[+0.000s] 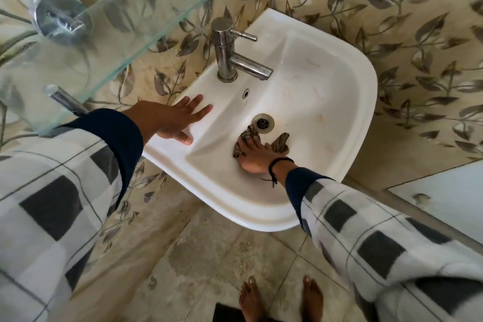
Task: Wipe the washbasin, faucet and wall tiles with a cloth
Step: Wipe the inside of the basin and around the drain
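Observation:
A white washbasin point(347, 102) is mounted in the corner, with faint brownish stains inside the bowl. A steel faucet point(227, 52) stands at its back rim, spout pointing over the bowl. My right hand point(257, 155) presses a dark striped cloth point(281, 141) flat against the bowl's bottom, just below the drain point(262, 122). My left hand point(180, 119) lies flat on the basin's left rim, fingers spread, holding nothing. Leaf-patterned wall tiles point(392, 21) surround the basin.
A glass shelf point(125, 21) on chrome brackets juts out at the upper left, above my left arm. A white surface point(444, 196) lies at the right. Below the basin are the tiled floor point(209, 256) and my bare feet point(279, 298).

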A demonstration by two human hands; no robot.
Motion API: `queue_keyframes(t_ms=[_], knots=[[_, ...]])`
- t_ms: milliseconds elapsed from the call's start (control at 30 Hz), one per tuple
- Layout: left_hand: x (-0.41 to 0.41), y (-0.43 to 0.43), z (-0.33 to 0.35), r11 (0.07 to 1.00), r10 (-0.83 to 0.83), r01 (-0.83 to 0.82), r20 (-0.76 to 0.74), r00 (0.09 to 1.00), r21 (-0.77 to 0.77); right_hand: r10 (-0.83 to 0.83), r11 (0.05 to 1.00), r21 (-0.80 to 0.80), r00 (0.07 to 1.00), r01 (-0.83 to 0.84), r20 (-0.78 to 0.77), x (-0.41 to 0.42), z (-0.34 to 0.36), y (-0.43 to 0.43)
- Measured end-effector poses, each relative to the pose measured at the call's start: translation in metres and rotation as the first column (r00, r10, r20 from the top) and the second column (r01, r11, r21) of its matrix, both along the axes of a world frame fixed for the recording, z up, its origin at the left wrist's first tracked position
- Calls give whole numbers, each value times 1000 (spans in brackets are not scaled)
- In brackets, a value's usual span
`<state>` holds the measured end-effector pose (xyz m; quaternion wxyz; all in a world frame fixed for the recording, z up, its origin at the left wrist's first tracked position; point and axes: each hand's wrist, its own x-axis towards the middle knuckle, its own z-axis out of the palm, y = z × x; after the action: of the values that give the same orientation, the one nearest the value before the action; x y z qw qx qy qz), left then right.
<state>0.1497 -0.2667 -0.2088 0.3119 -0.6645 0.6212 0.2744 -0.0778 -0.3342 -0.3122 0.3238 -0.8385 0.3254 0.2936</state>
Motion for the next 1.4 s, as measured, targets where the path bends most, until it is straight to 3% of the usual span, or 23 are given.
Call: queue_keyframes(t_ms=[100, 167, 367, 567, 700, 767, 933, 1000, 1067, 1133, 1267, 1400], knots=[[2, -1, -1, 1000, -17, 17, 1, 1000, 9, 74, 983, 160, 992, -90, 100, -16, 16, 21], [2, -1, 0, 1000, -3, 3, -4, 1000, 13, 73, 967, 240, 996, -84, 51, -34, 32, 14], [7, -2, -7, 1000, -16, 16, 5, 1000, -2, 88, 995, 48, 996, -89, 21, -12, 13, -25], [9, -2, -7, 1000, -12, 12, -9, 1000, -3, 59, 933, 351, 996, -78, 64, -18, 16, -2], [8, -1, -6, 1000, 2, -2, 6, 1000, 0, 77, 984, 158, 997, -81, 28, -11, 12, -9], [6, -2, -4, 1000, 16, -16, 5, 1000, 9, 42, 989, 141, 997, -51, 71, 0, 11, 5], [4, 0, 0, 999, 44, -43, -26, 999, 19, -91, 911, 411, 992, 46, 91, -29, 17, 13], [2, 0, 0, 999, 42, -42, -18, 999, 11, 8, 944, 328, 997, -31, 72, -44, 18, 3], [1, 0, 0, 999, 33, -33, -13, 999, 8, 135, 988, 68, 990, -137, 39, -51, 11, -3], [2, 0, 0, 1000, 23, -23, -14, 1000, 3, 102, 987, -121, 995, -103, -11, -52, 6, 0], [3, 0, -1, 1000, 28, -28, -12, 1000, 7, -161, 983, -91, 987, 159, -18, -32, -11, 13], [2, -1, -1, 1000, 30, -30, -21, 999, 7, -164, 986, 12, 979, 164, 122, -7, -5, 34]])
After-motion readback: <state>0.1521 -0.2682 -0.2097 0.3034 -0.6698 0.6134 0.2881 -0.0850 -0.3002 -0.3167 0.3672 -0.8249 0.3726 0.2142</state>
